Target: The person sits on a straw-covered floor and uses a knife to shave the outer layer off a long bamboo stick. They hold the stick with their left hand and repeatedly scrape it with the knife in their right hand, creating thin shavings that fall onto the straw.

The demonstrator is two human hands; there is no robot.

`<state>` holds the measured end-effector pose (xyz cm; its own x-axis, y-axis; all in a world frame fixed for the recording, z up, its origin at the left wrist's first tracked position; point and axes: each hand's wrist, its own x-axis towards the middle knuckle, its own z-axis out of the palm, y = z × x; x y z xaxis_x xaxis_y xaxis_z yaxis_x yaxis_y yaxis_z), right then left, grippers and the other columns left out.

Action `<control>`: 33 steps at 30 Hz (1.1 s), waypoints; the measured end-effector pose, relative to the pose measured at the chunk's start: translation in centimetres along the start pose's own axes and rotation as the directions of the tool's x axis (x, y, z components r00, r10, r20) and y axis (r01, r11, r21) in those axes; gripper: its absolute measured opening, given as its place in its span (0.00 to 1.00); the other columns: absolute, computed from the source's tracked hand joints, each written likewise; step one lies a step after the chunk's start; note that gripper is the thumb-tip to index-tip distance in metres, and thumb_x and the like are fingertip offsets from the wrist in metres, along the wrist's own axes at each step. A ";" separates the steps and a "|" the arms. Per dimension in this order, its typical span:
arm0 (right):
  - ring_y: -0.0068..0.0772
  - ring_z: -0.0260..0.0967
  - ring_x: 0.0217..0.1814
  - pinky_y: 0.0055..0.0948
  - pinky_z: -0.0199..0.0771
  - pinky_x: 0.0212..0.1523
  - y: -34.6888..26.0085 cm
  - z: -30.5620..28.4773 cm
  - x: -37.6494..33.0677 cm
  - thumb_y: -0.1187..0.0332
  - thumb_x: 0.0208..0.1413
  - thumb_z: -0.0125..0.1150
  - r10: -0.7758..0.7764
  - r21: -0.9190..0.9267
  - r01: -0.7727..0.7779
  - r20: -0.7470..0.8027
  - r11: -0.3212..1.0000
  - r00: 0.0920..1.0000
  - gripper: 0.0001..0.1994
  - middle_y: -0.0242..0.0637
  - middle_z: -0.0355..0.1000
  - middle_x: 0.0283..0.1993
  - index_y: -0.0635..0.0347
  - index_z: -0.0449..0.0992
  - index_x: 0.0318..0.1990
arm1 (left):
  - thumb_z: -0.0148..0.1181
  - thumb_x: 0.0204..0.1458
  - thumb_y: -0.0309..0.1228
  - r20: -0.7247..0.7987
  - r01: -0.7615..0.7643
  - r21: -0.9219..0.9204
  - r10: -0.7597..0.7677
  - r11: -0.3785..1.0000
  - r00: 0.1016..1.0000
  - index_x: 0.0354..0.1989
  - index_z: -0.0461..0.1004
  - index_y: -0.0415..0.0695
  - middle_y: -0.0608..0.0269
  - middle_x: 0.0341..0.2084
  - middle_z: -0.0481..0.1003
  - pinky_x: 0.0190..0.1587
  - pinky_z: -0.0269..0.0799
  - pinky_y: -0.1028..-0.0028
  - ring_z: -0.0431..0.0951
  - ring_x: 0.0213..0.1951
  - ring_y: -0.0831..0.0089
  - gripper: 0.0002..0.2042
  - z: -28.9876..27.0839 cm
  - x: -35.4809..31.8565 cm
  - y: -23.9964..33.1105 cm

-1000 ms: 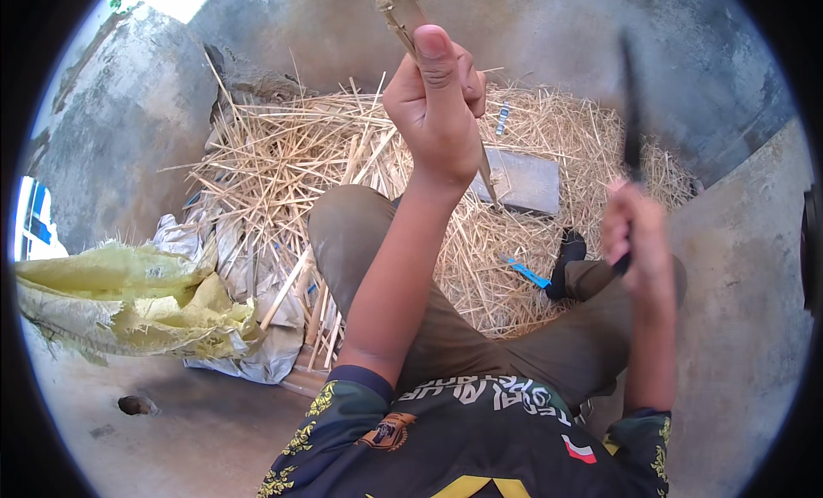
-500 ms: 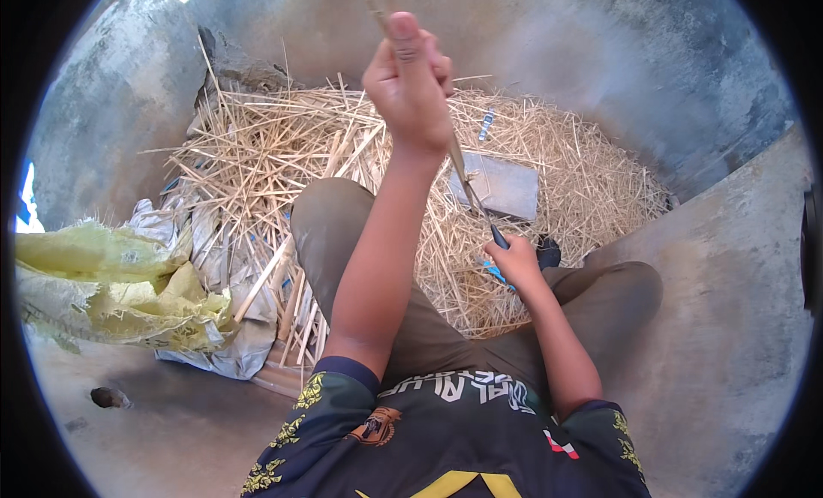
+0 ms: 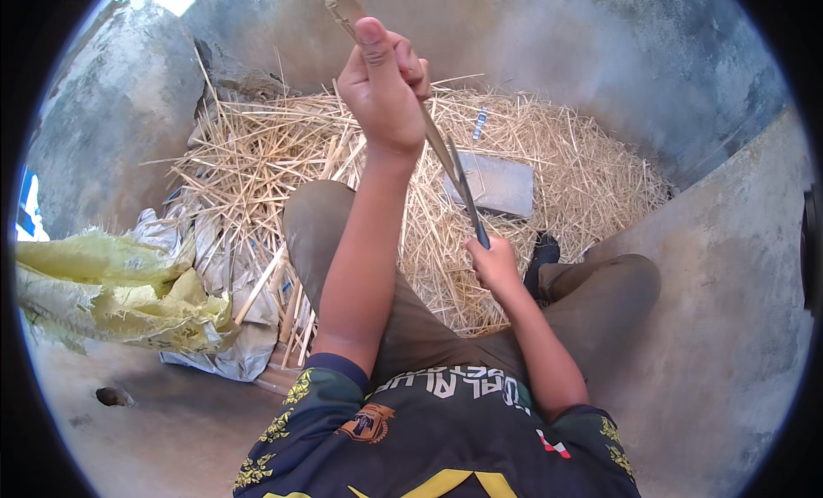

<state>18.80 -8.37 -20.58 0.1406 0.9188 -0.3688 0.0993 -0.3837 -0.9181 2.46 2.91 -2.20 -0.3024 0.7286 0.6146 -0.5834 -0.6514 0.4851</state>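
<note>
My left hand (image 3: 383, 87) is raised at the upper middle, fingers wrapped round a bamboo strip (image 3: 347, 11) with the thumb pressed along it. The strip slants from its pale squared upper end, through the fist, down to the right. In my right hand (image 3: 495, 265), lower and nearer to me, is a knife (image 3: 470, 194), gripped by its dark handle. Its narrow blade points up and away, right beside the strip's lower part. Whether the edge bites into the strip I cannot tell.
Loose straw-coloured shavings (image 3: 583, 181) cover the floor ahead, with a grey block (image 3: 506, 187) lying among them. A small blue-and-white strip (image 3: 480, 123) lies farther back. To the left is a torn yellowish sack (image 3: 111, 284). Concrete walls (image 3: 557, 44) enclose the spot; a dark shoe (image 3: 543, 256) shows by my right leg.
Both hands have shifted slightly left, the left one also a little lower. The knife blade now stands more upright beside the strip and shows along its length.
</note>
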 end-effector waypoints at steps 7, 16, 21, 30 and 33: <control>0.47 0.71 0.23 0.42 0.69 0.29 3.4 4.1 3.0 0.62 0.54 0.56 -0.298 -0.324 0.235 -0.160 0.916 0.941 0.16 0.51 0.71 0.20 0.69 0.71 0.23 | 0.45 0.62 0.59 -0.222 -0.195 0.463 0.326 0.864 0.919 0.22 0.57 0.48 0.75 0.12 0.54 0.15 0.49 0.81 0.53 0.13 0.85 0.27 2.3 -2.2 -0.3; 0.45 0.71 0.20 0.42 0.72 0.26 3.7 1.7 7.8 0.64 0.52 0.59 0.057 -0.224 -0.064 -0.038 0.972 0.998 0.15 0.49 0.71 0.19 0.70 0.72 0.22 | 0.45 0.63 0.58 -0.164 -0.093 0.231 0.133 0.969 0.978 0.18 0.55 0.50 0.75 0.11 0.52 0.13 0.44 0.80 0.49 0.11 0.86 0.28 -0.2 0.2 0.4; 0.41 0.68 0.17 0.42 0.68 0.24 1.1 1.8 5.3 0.65 0.53 0.58 0.087 -0.097 -0.078 0.092 0.992 0.992 0.16 0.47 0.68 0.16 0.69 0.71 0.19 | 0.47 0.59 0.63 -0.148 -0.010 0.164 0.035 0.986 0.988 0.21 0.54 0.47 0.74 0.13 0.49 0.16 0.40 0.77 0.45 0.13 0.82 0.30 -0.8 0.0 1.0; 0.57 0.77 0.32 0.44 0.76 0.36 6.5 1.7 6.5 0.63 0.52 0.57 -0.112 -0.498 -0.070 -0.326 0.864 0.939 0.15 0.57 0.76 0.27 0.70 0.78 0.27 | 0.36 0.57 0.69 0.294 0.223 0.030 -0.222 0.974 0.930 0.20 0.53 0.52 0.76 0.11 0.43 0.19 0.37 0.75 0.38 0.14 0.80 0.31 0.2 -1.6 1.5; 0.52 0.76 0.28 0.43 0.76 0.30 8.3 2.6 7.5 0.64 0.51 0.58 -0.137 -0.512 -0.039 -0.302 0.858 0.944 0.13 0.53 0.75 0.25 0.69 0.77 0.26 | 0.35 0.57 0.69 0.283 0.229 -0.002 -0.219 0.973 0.934 0.19 0.53 0.52 0.76 0.11 0.44 0.18 0.36 0.74 0.39 0.14 0.80 0.32 -0.4 -0.5 1.1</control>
<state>18.11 -4.39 -31.31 0.4162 0.8916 -0.1783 0.5838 -0.4124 -0.6994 1.67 1.91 -2.22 0.0582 0.7632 0.6436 -0.6390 -0.4668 0.6114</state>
